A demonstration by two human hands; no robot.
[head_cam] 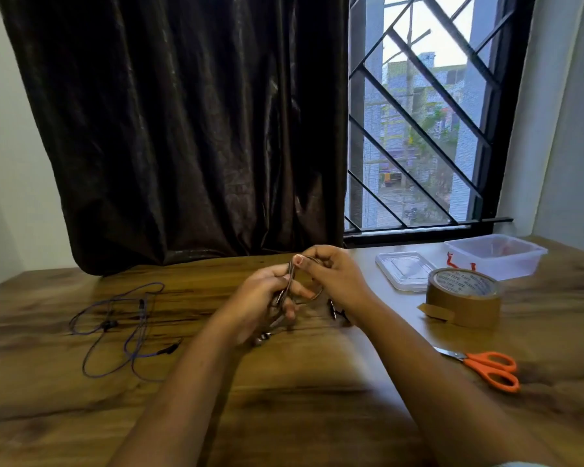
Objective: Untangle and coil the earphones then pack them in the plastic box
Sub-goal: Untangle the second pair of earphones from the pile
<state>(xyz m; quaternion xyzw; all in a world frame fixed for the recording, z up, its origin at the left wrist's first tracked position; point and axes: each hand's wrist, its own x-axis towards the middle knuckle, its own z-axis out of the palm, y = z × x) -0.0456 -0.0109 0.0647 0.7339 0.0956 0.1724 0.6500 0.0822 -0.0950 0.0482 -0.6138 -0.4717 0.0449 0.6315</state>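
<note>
Both hands meet above the middle of the wooden table (284, 399). My left hand (263, 298) grips a bundle of dark earphone cable (289, 281), whose earbuds hang below the hand. My right hand (334, 278) pinches the top of the same cable between thumb and fingers, with a loop curving under it. A second, purple earphone set (122, 328) lies loose and spread out on the table to the left. The clear plastic box (496, 257) stands open at the back right with something red inside, and its lid (407, 269) lies beside it.
A roll of brown packing tape (464, 296) stands in front of the box. Orange-handled scissors (489, 369) lie at the right. A dark curtain (182, 129) hangs behind the table, beside a barred window (418, 129).
</note>
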